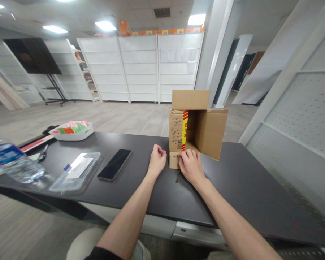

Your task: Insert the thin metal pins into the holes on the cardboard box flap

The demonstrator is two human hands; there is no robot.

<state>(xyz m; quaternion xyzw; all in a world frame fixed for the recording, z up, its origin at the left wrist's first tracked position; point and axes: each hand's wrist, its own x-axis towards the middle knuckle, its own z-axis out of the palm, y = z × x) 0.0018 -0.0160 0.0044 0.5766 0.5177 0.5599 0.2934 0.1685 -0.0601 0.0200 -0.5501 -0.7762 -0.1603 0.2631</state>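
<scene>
A brown cardboard box (176,124) stands open towards me, its flaps spread out. Yellow and red tape (184,130) runs down its front edge, beside several small grey round spots that could be screw heads or holes. My right hand (191,164) is at the lower flap (173,161), its fingers bent and closed over the flap's right part; what they pinch is hidden. Left of the box, my left hand (157,160) is closed in a pinch just above the table, and anything in it is too small to make out. A thin dark metal rod (177,176) lies under the right hand.
On the dark table (246,187) to the left lie a black phone (115,164) and a clear plastic case (77,171). Farther left are a water bottle (14,160) and a white tray (78,135) with colourful contents. A perforated partition (300,119) borders the right side.
</scene>
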